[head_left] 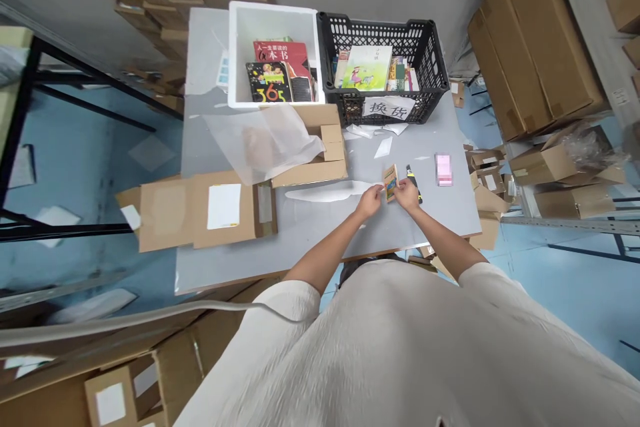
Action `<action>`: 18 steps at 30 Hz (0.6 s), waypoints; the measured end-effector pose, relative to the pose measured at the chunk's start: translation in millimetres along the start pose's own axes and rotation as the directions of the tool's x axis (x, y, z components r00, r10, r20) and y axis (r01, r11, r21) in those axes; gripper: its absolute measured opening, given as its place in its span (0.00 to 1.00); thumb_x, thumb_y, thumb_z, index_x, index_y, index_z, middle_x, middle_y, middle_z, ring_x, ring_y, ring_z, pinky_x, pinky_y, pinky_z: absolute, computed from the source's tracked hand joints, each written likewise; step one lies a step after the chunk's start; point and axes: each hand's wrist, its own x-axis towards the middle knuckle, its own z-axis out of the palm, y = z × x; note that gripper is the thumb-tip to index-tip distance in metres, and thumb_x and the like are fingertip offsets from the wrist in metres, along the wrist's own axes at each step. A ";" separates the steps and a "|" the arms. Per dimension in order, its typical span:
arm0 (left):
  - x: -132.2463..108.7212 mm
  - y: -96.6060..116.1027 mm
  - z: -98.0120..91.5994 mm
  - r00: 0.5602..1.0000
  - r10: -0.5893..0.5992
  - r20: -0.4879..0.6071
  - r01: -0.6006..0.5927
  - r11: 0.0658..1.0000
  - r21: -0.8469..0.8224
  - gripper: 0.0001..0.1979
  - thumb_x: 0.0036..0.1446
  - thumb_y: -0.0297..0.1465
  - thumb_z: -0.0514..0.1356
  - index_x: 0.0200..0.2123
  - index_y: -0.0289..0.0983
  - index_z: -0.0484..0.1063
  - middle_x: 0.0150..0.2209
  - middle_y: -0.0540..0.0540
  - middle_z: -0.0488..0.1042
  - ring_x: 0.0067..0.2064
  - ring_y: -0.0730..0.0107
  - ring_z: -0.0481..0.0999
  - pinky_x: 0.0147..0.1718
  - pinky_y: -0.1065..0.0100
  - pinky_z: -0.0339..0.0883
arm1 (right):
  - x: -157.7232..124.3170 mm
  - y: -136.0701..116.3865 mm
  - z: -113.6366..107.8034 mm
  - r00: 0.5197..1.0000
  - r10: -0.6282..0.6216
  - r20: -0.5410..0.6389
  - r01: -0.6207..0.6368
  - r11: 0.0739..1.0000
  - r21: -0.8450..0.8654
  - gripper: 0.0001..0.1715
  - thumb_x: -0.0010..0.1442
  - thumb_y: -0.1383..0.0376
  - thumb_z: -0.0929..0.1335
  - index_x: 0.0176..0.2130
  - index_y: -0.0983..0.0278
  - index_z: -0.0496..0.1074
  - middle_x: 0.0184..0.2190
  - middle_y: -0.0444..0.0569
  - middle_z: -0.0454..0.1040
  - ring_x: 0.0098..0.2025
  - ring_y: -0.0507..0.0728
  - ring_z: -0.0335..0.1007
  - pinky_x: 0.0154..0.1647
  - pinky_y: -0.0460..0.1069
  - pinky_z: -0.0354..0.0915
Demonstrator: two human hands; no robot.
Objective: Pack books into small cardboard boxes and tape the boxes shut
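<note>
A small book with a colourful picture on its tan cover [390, 180] is held over the grey table, near its front edge. My right hand [407, 196] grips its right side, with the thumb lying on the cover. At the opposite edge, the closed fingers of my left hand [370, 202] pinch the book's lower left side. A black and yellow box cutter [413, 180] lies on the table just beyond my right hand. To the right of that rests a pink, blurred rectangular thing [443, 169].
A white foam box [274, 7] and a black plastic crate [345, 107], both with books inside, stand at the table's back. An open cardboard box [310, 177] with translucent wrap [270, 143] and a closed carton [170, 213] occupy the left. White paper scraps [384, 147] lie about.
</note>
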 end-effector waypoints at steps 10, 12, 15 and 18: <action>-25.7 -18.6 -11.2 0.975 -0.221 -0.034 0.219 0.974 -0.059 0.35 0.73 0.26 0.55 0.81 0.39 0.63 0.71 0.40 0.80 0.71 0.49 0.80 0.69 0.53 0.75 | -19.2 3.3 23.1 0.971 -0.110 0.211 0.121 0.992 -0.039 0.13 0.65 0.65 0.69 0.47 0.59 0.82 0.52 0.53 0.87 0.55 0.62 0.84 0.63 0.56 0.77; -28.0 -27.5 -12.8 0.970 -0.240 -0.031 0.239 0.970 -0.037 0.34 0.72 0.26 0.56 0.79 0.39 0.66 0.73 0.39 0.79 0.73 0.49 0.78 0.72 0.52 0.73 | -18.5 8.0 22.5 0.971 -0.069 0.230 0.078 0.997 -0.027 0.16 0.63 0.66 0.69 0.48 0.59 0.83 0.53 0.52 0.87 0.57 0.63 0.84 0.64 0.57 0.77; -29.6 -38.1 -11.3 0.976 -0.219 -0.015 0.219 0.975 0.022 0.31 0.71 0.25 0.58 0.75 0.39 0.72 0.75 0.38 0.76 0.74 0.50 0.77 0.75 0.52 0.70 | -16.0 13.9 21.5 0.966 -0.020 0.259 0.021 1.000 -0.004 0.20 0.59 0.66 0.70 0.51 0.59 0.83 0.57 0.53 0.86 0.61 0.65 0.83 0.68 0.60 0.76; -28.7 -43.7 -4.0 0.981 -0.194 0.014 0.193 0.980 0.044 0.31 0.69 0.24 0.59 0.74 0.37 0.74 0.75 0.35 0.75 0.74 0.49 0.78 0.74 0.52 0.73 | -13.3 17.1 23.6 0.959 0.012 0.283 -0.024 0.999 0.040 0.28 0.56 0.67 0.70 0.55 0.60 0.82 0.62 0.55 0.85 0.66 0.66 0.81 0.72 0.62 0.73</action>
